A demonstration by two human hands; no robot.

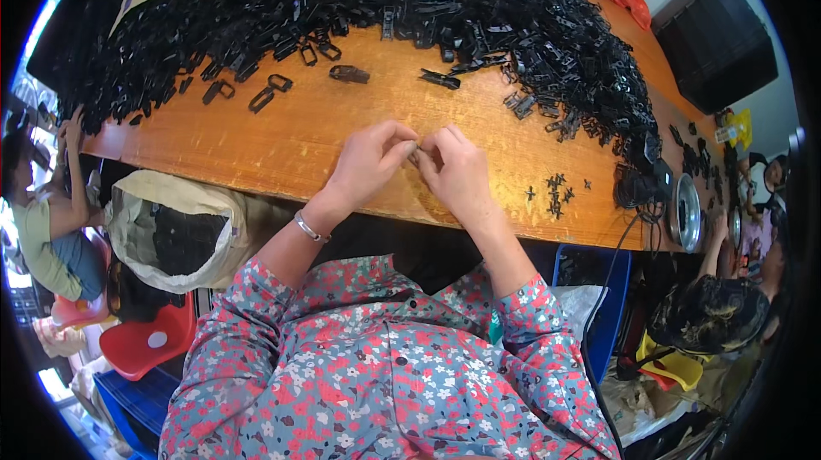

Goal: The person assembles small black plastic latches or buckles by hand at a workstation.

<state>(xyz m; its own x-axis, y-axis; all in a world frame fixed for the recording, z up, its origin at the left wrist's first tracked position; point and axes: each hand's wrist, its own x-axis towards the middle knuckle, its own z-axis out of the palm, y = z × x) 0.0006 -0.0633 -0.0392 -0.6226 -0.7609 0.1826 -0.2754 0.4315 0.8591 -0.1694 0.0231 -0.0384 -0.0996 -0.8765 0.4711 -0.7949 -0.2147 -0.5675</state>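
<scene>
My left hand (372, 161) and my right hand (456, 171) meet fingertip to fingertip over the near edge of the orange wooden table (291, 139). Both pinch one small dark part (416, 152), which my fingers mostly hide. A silver bracelet (310, 228) circles my left wrist. A long heap of black plastic buckles (410, 15) covers the far half of the table. Loose buckles (349, 73) lie between the heap and my hands. A few tiny black pieces (556, 191) sit to the right of my right hand.
An open sack of black parts (175, 233) stands under the table at my left. A person (47, 229) sits at the far left beside a red stool (141, 340). At the right are a round metal bowl (684, 212), a blue crate (599, 289) and another person (714, 315).
</scene>
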